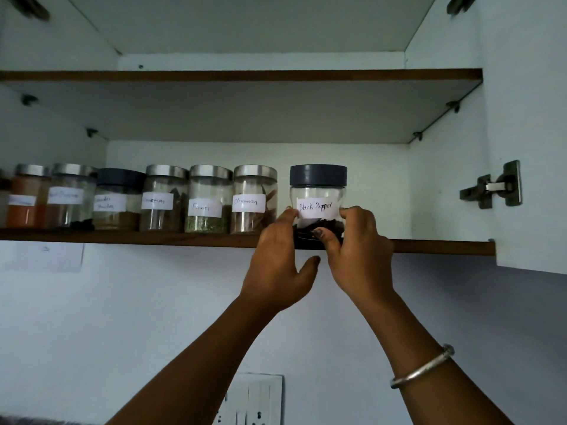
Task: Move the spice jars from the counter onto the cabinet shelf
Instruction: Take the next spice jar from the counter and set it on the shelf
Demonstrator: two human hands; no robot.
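Both hands, left [276, 259] and right [360, 256], pinch clear dark-lidded "Black Pepper" jar [318, 197] on brown-edged cabinet shelf [153, 237], beside steel-lidded cinnamon jar [254, 199].

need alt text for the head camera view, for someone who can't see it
Both hands, left hand and right hand, hold a jar labelled Black Pepper at the front edge of a cabinet shelf. It stands apart, right of a row of labelled spice jars ending with Cinnamon.
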